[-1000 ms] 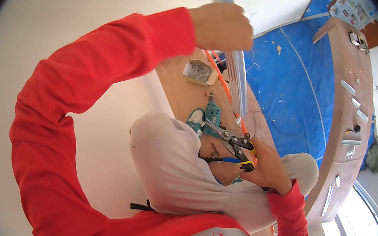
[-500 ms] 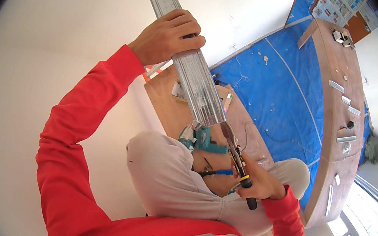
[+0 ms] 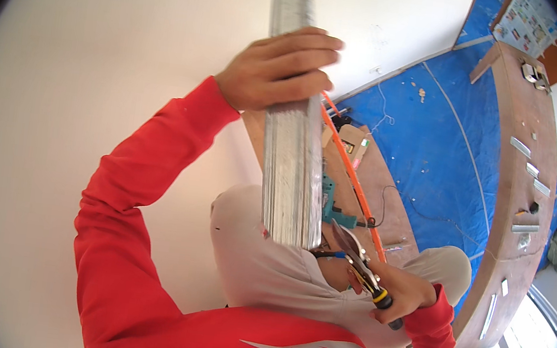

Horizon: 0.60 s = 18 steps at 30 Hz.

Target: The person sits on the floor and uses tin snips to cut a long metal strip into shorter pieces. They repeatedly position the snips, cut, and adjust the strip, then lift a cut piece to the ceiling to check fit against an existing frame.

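Observation:
My left hand [image 3: 281,70] is wrapped over a long galvanized metal channel [image 3: 289,168], its thumb hidden. The channel runs down from the top of the view, and its lower end hangs over my left thigh. My right hand [image 3: 403,290] is closed round the yellow and black handles of a pair of tin snips [image 3: 353,249]. Their blade tips point up and left, beside the channel's lower end and apart from it. Behind them a teal power drill [image 3: 340,213] lies on a brown board, partly covered by the channel.
An orange strip [image 3: 355,173] slants across the board [image 3: 395,213]. Beyond it lies a cardboard box [image 3: 353,141]. Blue sheeting [image 3: 429,137] covers the floor. To the right, a long wooden bench [image 3: 504,202] bears several short metal pieces. A white wall [image 3: 97,68] stands at left.
The channel has turned more upright, and its lower end has dropped away from the snips. My right hand has moved slightly right and down. The orange strip now shows beside the channel.

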{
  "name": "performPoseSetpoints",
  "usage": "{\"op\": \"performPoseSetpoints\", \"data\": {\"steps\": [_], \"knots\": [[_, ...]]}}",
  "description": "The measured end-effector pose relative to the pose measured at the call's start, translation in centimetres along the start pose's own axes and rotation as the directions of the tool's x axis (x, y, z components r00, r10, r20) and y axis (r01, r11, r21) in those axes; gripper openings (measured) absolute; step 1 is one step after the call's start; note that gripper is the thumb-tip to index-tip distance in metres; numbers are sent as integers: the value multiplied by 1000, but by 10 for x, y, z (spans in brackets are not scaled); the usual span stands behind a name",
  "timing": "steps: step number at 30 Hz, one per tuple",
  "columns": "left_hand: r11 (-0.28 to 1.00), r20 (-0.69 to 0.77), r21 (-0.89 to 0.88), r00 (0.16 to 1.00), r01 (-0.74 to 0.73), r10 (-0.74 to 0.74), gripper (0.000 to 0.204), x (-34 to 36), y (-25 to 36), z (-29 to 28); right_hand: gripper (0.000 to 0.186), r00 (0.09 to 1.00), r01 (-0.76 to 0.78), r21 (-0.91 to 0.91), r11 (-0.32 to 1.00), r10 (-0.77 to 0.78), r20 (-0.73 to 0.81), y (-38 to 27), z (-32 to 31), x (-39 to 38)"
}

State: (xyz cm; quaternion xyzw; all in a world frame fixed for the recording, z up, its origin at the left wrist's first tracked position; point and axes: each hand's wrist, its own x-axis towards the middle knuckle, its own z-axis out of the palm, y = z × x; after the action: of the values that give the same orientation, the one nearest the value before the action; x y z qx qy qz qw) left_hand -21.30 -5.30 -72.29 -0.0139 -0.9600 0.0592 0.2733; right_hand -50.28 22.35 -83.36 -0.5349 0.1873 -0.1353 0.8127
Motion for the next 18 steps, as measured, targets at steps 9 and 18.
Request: {"op": "performPoseSetpoints", "data": {"steps": [9,18], "knots": [[983,-173,-142,981,-114,89,21,36,54,30,79,979,0,-47,999,9,202,-12,9,0],[957,-216,-261,974,-128,72,21,49,51,26,78,963,53,-1,999,-51,264,-16,15,-8]]}}
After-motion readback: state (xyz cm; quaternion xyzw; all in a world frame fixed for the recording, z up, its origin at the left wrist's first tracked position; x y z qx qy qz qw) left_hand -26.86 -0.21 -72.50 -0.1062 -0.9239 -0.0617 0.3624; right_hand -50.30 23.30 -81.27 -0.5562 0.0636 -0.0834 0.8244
